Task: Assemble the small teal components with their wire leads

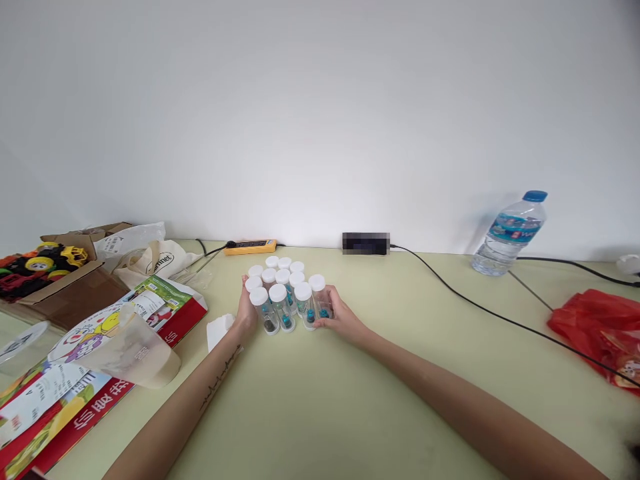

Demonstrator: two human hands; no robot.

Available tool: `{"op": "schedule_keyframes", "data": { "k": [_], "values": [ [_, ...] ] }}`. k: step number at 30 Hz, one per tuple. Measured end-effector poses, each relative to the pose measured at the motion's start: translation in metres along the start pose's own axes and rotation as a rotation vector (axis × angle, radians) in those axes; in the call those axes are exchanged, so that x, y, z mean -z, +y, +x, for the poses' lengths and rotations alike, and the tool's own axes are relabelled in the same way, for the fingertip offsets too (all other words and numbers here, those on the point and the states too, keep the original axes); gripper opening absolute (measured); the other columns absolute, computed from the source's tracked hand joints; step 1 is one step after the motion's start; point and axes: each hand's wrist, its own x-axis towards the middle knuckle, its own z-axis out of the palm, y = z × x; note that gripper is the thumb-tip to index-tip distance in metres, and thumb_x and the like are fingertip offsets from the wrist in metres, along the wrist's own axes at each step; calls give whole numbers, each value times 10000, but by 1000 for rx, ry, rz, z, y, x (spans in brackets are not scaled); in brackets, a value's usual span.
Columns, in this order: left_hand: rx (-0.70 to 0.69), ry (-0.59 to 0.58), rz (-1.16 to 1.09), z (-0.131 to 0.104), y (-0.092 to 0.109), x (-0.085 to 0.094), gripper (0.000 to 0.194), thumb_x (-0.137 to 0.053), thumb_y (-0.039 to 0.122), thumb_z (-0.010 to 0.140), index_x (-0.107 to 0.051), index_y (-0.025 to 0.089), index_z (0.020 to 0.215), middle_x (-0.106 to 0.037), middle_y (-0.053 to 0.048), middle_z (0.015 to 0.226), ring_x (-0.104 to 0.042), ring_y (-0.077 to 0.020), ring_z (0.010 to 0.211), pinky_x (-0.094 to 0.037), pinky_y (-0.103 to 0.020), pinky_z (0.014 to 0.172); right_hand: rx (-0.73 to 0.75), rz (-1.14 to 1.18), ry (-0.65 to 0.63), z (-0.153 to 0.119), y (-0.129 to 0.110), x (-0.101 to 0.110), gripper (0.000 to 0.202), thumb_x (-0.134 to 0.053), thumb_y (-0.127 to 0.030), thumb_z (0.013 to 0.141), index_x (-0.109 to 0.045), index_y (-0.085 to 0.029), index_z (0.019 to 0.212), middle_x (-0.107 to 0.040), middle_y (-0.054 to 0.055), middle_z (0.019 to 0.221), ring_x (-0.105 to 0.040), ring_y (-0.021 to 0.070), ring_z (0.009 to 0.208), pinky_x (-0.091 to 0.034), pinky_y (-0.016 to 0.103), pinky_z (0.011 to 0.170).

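Observation:
Several clear vials with white caps [285, 317] stand upright in a tight group on the table, with small turquoise or dark bits inside. Along the left side of this group lies my left hand [245, 313], its fingers stretched forward and partly hidden by the vials. My right hand [345, 319] is closed around the rightmost vial [319, 297], thumb in front and the other fingers mostly hidden behind. That vial stands close against its neighbour. A folded white tissue [219, 331] lies just left of my left wrist.
On the left are a cardboard box [75, 287] of toy vehicles, a red carton [187, 320] and a translucent measuring cup [150, 357]. Along the wall lie a yellow power strip [250, 247] and a black device [366, 244] with a cable. At right are a water bottle [510, 233] and a red bag [595, 327].

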Motion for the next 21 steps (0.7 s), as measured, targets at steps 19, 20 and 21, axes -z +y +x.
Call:
{"op": "schedule_keyframes", "data": {
  "k": [19, 20, 21],
  "values": [
    [-1059, -410, 1049, -112, 25, -42, 397, -486, 198, 783, -393, 205, 1169, -414, -128, 1197, -358, -242, 1191, -350, -432, 952, -220, -894, 243, -202, -27, 66, 539, -502, -433, 769, -352, -365, 1283, -363, 24, 1352, -363, 307, 1215, -351, 505, 972],
    [-1048, -411, 1088, -109, 27, -47, 398, -470, 195, 793, -387, 198, 1182, -420, -128, 1210, -328, -250, 1218, -334, -443, 965, -218, -978, 287, -219, -25, 77, 566, -527, -442, 744, -364, -367, 1281, -377, 29, 1344, -373, 324, 1204, -340, 524, 971],
    [-1039, -408, 1127, -105, 29, -52, 398, -455, 201, 802, -381, 194, 1194, -426, -124, 1219, -299, -258, 1239, -318, -455, 976, -216, -1043, 342, -235, -24, 89, 583, -547, -452, 720, -381, -368, 1273, -406, 41, 1322, -395, 343, 1180, -345, 545, 951]
  ]
}}
